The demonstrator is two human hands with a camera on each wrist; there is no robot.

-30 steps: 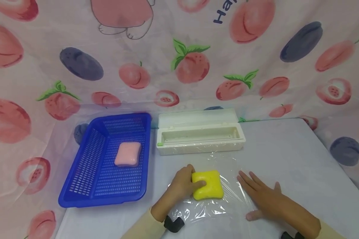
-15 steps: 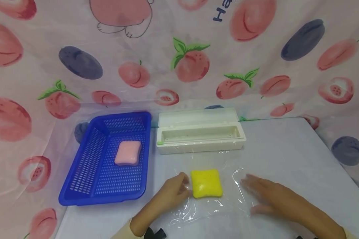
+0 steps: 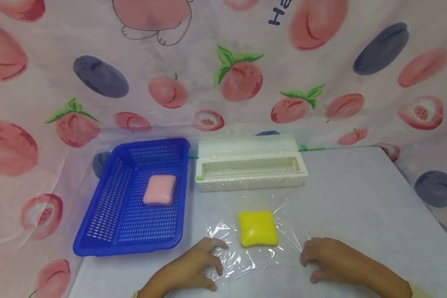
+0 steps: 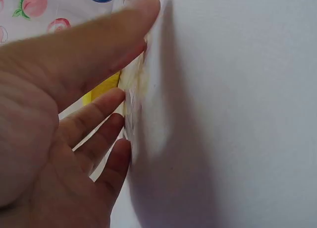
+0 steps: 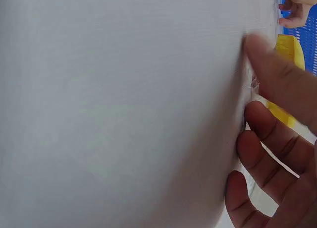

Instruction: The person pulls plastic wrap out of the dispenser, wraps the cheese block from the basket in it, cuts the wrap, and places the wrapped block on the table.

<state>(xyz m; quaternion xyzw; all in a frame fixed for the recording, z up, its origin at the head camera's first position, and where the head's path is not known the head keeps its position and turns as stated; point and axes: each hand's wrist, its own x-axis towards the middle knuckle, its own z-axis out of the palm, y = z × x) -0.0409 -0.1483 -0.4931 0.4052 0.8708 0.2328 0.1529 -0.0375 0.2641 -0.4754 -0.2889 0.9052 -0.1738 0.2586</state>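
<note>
A yellow, pillow-shaped block (image 3: 258,229) with soft corners lies flat on a sheet of clear cling film (image 3: 242,265) spread over the table. At the film's near left part is my left hand (image 3: 193,265), fingers spread and loosely bent, holding nothing; its fingertips come right down at the film in the left wrist view. My right hand (image 3: 331,258) is by the film's right edge, fingers bent downward and thumb apart from them. In the right wrist view its fingertips (image 5: 250,151) meet the film's edge. Neither hand touches the yellow block.
A blue perforated plastic basket (image 3: 78,248) stands at the left with a pink block (image 3: 160,190) of the same shape in it. Behind the film sits a long white cling film dispenser (image 3: 251,183), lid raised. A fruit-print cloth (image 3: 242,116) hangs at the back.
My left hand let go of the yellow block and drew back toward the near left of the film. The right hand lifted from lying flat, moved nearer me and bent its fingers.
</note>
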